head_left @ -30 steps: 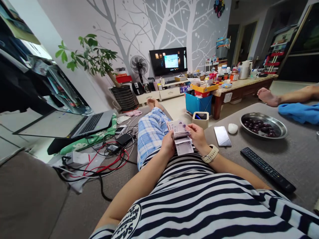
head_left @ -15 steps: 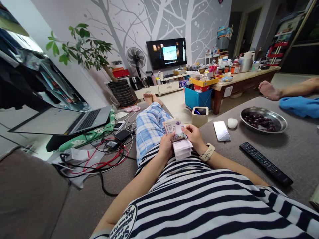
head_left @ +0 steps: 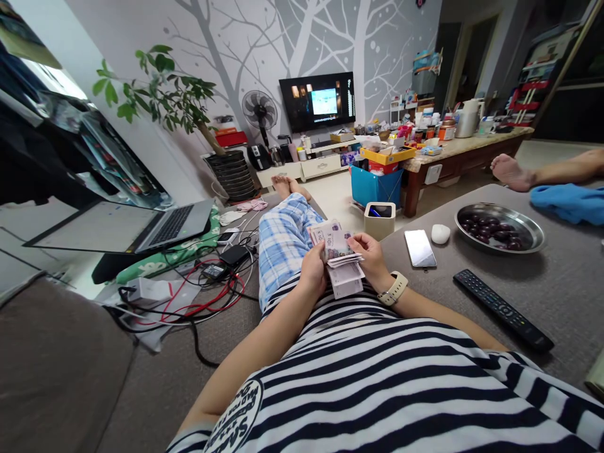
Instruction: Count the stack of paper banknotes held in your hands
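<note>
A stack of banknotes (head_left: 340, 242) is held above my lap, several of them fanned, with a figure 5 readable on the upper ones. My left hand (head_left: 313, 269) is closed on the stack's left edge, thumb on top. At the right edge my right hand (head_left: 370, 253) pinches the notes between thumb and fingers; a cream watch is on that wrist. Lower notes hang folded toward my striped shirt (head_left: 377, 371). How many notes there are cannot be made out.
On the sofa to my right lie a phone (head_left: 419, 248), a white mouse (head_left: 440, 234), a remote (head_left: 503, 309) and a steel bowl (head_left: 538, 238) of dark round fruit. Tangled cables (head_left: 226, 289) and an open laptop (head_left: 174, 229) sit left. Another person's foot (head_left: 510, 172) rests far right.
The upper notes have shifted under my right fingers, and their lower edges now stand out as a layered fold. Both hands stay in nearly the same place; the view has turned slightly.
</note>
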A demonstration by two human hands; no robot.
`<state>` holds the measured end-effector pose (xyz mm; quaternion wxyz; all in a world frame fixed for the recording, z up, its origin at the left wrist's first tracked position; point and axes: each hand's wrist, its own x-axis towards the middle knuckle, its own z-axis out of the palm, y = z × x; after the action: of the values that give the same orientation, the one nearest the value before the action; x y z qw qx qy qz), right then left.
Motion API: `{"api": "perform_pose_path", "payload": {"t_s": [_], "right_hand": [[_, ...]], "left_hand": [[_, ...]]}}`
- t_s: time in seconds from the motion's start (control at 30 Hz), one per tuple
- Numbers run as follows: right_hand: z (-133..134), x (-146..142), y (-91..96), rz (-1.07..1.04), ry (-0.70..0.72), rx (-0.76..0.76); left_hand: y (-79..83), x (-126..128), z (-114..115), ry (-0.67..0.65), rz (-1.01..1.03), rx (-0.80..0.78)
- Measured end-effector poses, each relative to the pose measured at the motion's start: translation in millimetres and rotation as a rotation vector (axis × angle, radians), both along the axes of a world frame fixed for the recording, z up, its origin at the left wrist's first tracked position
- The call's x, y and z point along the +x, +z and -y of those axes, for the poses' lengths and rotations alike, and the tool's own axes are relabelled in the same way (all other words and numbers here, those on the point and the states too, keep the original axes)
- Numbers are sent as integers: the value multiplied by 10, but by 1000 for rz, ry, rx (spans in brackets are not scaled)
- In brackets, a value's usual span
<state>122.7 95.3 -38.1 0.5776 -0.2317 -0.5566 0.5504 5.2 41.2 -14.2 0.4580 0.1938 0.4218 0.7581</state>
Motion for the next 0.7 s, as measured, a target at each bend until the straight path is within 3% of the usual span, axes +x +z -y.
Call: {"api": "perform_pose_path", "payload": {"t_s": [0.23,0.43,0.7], "right_hand": [[-46,-11,-35,-34,4,-82],[-51,-17,-91,11,3,-70],[-51,-30,-110,35,-18,-49]], "left_hand": [[-73,17,5,-28,-71,-78],[-137,-14,60,-45,-122,-52],[-134,0,47,-75,-6,-63]]}}
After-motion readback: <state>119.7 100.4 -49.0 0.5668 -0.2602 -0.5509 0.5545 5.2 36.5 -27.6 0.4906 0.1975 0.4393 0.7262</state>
